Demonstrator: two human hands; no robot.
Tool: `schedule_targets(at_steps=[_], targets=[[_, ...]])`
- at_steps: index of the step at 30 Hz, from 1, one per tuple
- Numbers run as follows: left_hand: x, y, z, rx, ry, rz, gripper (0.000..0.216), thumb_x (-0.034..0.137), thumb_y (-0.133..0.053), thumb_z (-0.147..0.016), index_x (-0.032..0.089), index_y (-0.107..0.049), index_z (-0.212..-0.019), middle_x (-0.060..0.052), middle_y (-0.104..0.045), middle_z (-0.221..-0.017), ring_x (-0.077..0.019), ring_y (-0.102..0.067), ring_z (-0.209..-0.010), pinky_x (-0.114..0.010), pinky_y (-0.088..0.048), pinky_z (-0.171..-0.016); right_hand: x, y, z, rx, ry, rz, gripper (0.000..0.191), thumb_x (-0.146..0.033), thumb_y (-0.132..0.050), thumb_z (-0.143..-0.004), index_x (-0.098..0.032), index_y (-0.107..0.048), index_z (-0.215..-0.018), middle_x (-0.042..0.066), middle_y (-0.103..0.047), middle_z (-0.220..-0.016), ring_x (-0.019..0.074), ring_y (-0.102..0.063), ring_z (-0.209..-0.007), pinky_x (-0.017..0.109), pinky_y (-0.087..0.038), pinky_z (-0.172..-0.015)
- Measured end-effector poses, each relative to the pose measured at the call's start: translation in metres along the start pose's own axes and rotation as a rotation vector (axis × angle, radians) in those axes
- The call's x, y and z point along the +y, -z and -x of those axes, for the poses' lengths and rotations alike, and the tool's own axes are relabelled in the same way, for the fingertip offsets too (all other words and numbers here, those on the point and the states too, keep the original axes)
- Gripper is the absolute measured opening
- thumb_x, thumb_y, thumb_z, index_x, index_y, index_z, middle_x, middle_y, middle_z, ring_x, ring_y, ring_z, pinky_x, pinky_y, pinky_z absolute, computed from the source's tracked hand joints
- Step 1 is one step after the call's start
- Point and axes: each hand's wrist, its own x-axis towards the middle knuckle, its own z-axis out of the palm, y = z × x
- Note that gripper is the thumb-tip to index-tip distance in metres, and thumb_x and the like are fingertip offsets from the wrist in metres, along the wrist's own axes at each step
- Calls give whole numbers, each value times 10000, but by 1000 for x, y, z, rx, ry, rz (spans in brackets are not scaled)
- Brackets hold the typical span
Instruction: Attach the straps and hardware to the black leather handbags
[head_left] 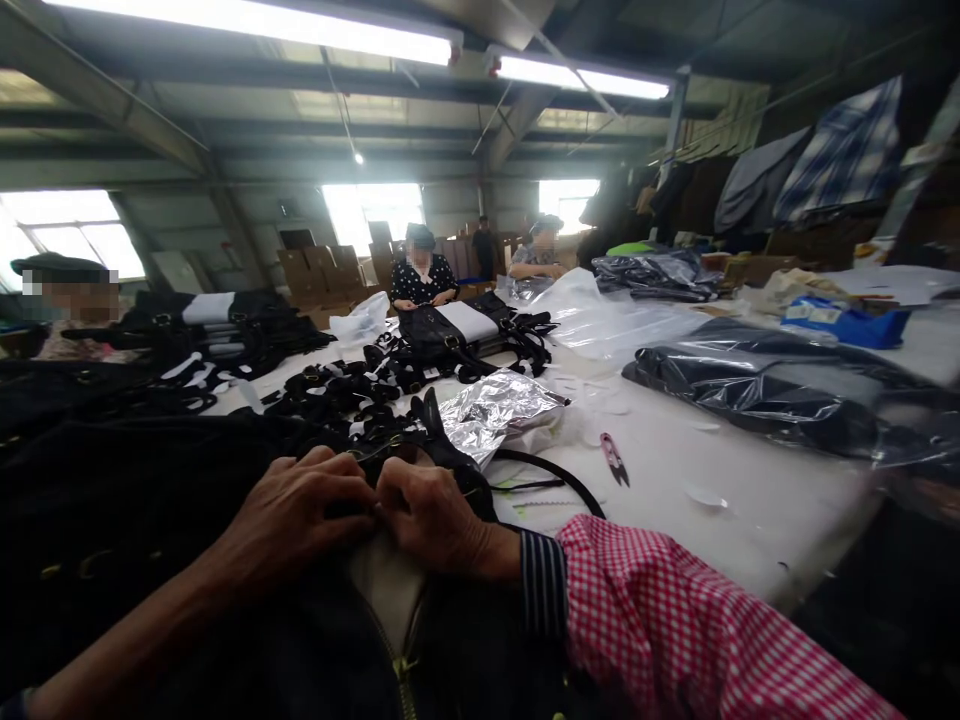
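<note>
L hand (307, 505) & R hand (435, 515) both curled, nearly meeting atop blk bag (480, 630), which sits right under them; tips hidden, can't tell what, if anything, they pinch. Bag's zip (406, 685) part open, pale matl. betw. its sides. Just beyond bag: silver foil pkg (502, 405) & heap of blk straps (330, 395). R of bag on white table (675, 535): pink snips (614, 458); farther R, plastic-wrapped blk goods (757, 395), then blue box (847, 322). Well beyond bag: co-worker (424, 278), dotted top.
</note>
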Motion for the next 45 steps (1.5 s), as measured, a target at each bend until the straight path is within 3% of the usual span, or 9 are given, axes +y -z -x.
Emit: schedule_targets(at_steps=[5,9,12,15,21,29,38,42,45], targets=[[5,-12,-3,20,93,44,163,376,-607,-893,321,-758,-867,30,-690,-894,-219,-577,-956,-341,-364,-807,-11,13,-4,-66,-53,-9,157,-72,-578,-830,-215,-514,-834,-49,-585,-762,117,-556,-704,213,-381,-657],[3,-14,0,56,139,49,210,414,-565,-903,291,-734,-887,10,-689,-952,-218,-588,-925,-362,-356,-807,-6,70,11,-24,11,177,108,-91,-561,-889,-197,-580,-903,5,-654,-915,137,-607,-855,227,-417,-783],[1,-17,3,80,162,44,218,387,-530,-911,267,-711,-900,-9,-684,-956,-225,-590,-907,-378,-351,-816,23,130,34,97,-230,588,67,-169,-554,-936,-190,-588,-883,31,-674,-932,155,-613,-841,247,-407,-756],[0,-22,4,115,174,5,179,341,-545,-904,253,-698,-874,-11,-669,-910,-219,-594,-869,-385,-332,-812,63,171,56,53,-560,965,147,-293,-579,-956,-200,-603,-845,38,-697,-852,193,-637,-793,279,-373,-683],[1,-28,6,214,121,12,128,307,-591,-902,254,-688,-837,11,-661,-865,-205,-592,-844,-362,-307,-783,113,166,71,-17,-664,1052,270,-370,-530,-991,-165,-638,-852,139,-729,-906,271,-667,-915,313,-379,-731],[-1,-29,9,241,93,56,110,279,-601,-883,251,-688,-821,18,-650,-840,-204,-577,-826,-366,-296,-796,107,175,68,-45,-763,936,406,-427,-504,-961,-199,-544,-627,56,-657,-703,199,-617,-719,284,-322,-619],[-4,-31,6,253,95,85,148,342,-583,-867,253,-691,-816,13,-642,-849,-191,-588,-794,-375,-314,-799,20,186,147,-182,-754,351,430,-448,-506,-937,-196,-426,-598,-43,-392,-551,111,-397,-543,247,-298,-535],[-4,-30,6,235,112,79,190,381,-558,-865,258,-694,-819,4,-655,-875,-210,-594,-809,-393,-328,-802,-2,196,159,-353,-923,145,424,-531,-609,-885,-179,-526,-663,-26,-499,-600,108,-434,-526,235,-313,-495],[-4,-30,6,213,122,95,230,426,-538,-873,266,-696,-823,1,-660,-886,-232,-598,-834,-448,-335,-867,6,207,140,-199,-932,84,489,-622,-589,-870,-159,-613,-717,31,-619,-680,120,-493,-544,246,-365,-515]])
